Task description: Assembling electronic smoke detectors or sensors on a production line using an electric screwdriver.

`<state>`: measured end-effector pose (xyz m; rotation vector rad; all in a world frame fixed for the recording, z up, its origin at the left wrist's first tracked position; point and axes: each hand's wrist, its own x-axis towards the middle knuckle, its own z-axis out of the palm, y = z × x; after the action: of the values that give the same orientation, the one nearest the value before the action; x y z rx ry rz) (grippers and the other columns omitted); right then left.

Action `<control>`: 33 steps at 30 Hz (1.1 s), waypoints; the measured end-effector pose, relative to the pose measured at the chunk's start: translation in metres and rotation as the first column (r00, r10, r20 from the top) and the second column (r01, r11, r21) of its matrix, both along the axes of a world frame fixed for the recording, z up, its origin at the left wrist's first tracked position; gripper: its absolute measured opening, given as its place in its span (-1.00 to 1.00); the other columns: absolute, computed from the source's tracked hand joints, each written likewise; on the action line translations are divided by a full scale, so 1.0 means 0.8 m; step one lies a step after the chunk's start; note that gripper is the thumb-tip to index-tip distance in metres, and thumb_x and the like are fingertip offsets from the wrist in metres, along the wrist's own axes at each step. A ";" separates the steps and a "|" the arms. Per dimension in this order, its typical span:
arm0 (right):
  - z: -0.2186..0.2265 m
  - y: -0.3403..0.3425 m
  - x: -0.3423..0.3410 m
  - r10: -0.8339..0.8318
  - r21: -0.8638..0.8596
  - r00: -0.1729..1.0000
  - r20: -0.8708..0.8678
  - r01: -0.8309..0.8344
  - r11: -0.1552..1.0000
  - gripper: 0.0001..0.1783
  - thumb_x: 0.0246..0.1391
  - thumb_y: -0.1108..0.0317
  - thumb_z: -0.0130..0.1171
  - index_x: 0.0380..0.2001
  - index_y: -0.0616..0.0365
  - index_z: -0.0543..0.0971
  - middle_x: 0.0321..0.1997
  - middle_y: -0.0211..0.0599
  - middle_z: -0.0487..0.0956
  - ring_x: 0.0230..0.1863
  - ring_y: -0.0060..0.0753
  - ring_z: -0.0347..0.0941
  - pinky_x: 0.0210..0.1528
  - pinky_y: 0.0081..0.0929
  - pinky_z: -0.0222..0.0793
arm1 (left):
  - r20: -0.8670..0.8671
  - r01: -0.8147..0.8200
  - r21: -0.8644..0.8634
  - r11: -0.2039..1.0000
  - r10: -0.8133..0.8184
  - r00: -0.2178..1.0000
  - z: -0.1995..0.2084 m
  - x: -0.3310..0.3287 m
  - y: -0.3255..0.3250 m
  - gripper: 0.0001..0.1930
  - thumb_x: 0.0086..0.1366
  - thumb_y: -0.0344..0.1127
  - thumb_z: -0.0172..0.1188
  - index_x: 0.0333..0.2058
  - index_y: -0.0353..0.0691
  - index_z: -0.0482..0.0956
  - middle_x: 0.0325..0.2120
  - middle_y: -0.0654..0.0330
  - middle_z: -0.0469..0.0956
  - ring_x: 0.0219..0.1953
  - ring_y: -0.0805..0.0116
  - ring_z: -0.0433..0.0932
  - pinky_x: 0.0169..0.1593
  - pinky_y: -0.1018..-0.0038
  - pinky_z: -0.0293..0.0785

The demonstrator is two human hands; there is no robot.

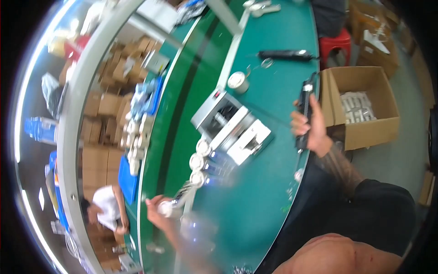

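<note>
My right hand (315, 125) is closed around a black electric screwdriver (306, 102), held upright near the bench's right edge. Its thin bit points down toward the table edge. My left hand (159, 214) reaches over the far left of the bench, its fingers curled at a white round-ended part (166, 208); some blur hides the exact grip. Beside it, several clear cylinders with white round caps (197, 162) lie in a row. Just beyond them stands a grey machine (223, 118) with a white fixture (250, 141) on its front.
A second black electric screwdriver (285, 55) lies on the green bench (283, 86), with a white cup-shaped part (238, 82) nearer the machine. An open cardboard box (372, 132) of white parts stands at right, by a red stool (335, 45). Across the bench sits another person (107, 208).
</note>
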<state>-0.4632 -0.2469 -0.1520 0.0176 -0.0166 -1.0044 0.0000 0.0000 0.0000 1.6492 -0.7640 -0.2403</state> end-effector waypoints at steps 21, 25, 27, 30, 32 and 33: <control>0.029 0.002 -0.049 0.052 0.056 0.993 -0.109 -0.046 0.997 -0.38 0.39 -0.42 -0.09 -0.06 -0.09 0.49 -0.60 -0.51 0.26 -0.70 -0.59 0.15 -0.58 -0.51 0.14 | 0.114 -0.110 0.993 0.036 -0.471 0.875 0.027 -0.086 0.036 -0.27 0.29 0.05 0.39 0.31 -0.24 0.44 0.22 -0.25 0.46 0.30 -0.22 0.40 0.35 0.01 0.34; 0.026 -0.003 -0.034 0.014 0.068 0.966 -0.258 0.004 0.998 -0.38 0.39 -0.44 -0.11 -0.03 -0.12 0.47 -0.59 -0.49 0.29 -0.68 -0.54 0.20 -0.53 -0.45 0.20 | 0.398 -0.150 0.857 0.493 -0.449 0.800 -0.046 -0.093 0.128 -0.39 0.37 -0.01 0.33 0.30 -0.15 0.48 0.18 -0.22 0.51 0.18 -0.20 0.55 0.23 0.07 0.47; 0.025 0.001 -0.035 0.044 0.063 0.946 -0.321 -0.025 0.998 -0.38 0.38 -0.44 -0.12 -0.02 -0.13 0.46 -0.59 -0.49 0.30 -0.67 -0.53 0.21 -0.51 -0.42 0.22 | 0.344 -0.097 0.857 0.507 -0.422 0.839 -0.040 -0.100 0.129 -0.37 0.45 0.02 0.26 0.40 -0.05 0.39 0.29 -0.23 0.44 0.21 -0.18 0.54 0.23 0.05 0.49; 0.026 0.005 -0.046 0.068 0.061 0.938 -0.341 -0.050 0.997 -0.39 0.39 -0.44 -0.12 -0.02 -0.13 0.45 -0.59 -0.48 0.31 -0.66 -0.53 0.22 -0.51 -0.42 0.23 | 0.482 -0.225 0.770 0.598 -0.313 0.818 -0.038 -0.125 0.098 -0.46 0.25 -0.10 0.45 0.11 -0.27 0.63 -0.13 -0.19 0.65 -0.06 -0.19 0.66 0.09 0.16 0.55; 0.019 0.007 -0.052 0.070 0.060 0.937 -0.343 -0.052 0.997 -0.39 0.37 -0.44 -0.07 -0.03 -0.12 0.44 -0.58 -0.48 0.32 -0.65 -0.53 0.22 -0.51 -0.44 0.22 | 0.540 -0.231 0.745 0.625 -0.362 0.760 -0.040 -0.134 0.097 -0.52 0.24 -0.11 0.45 0.03 -0.29 0.67 -0.22 -0.19 0.67 -0.14 -0.19 0.68 0.00 0.15 0.58; 0.013 0.005 -0.047 0.085 0.066 0.923 -0.376 -0.065 0.996 -0.38 0.36 -0.44 -0.05 -0.04 -0.11 0.44 -0.58 -0.48 0.32 -0.65 -0.54 0.22 -0.51 -0.44 0.21 | 0.610 -0.249 0.703 0.666 -0.385 0.693 -0.042 -0.138 0.089 -0.57 0.23 -0.12 0.45 -0.05 -0.31 0.71 -0.31 -0.18 0.68 -0.22 -0.19 0.70 -0.08 0.14 0.60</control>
<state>-0.5009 -0.2429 -0.1420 -0.1280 0.3628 -0.9180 -0.1107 0.0713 -0.0336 2.5842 -1.4886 0.0990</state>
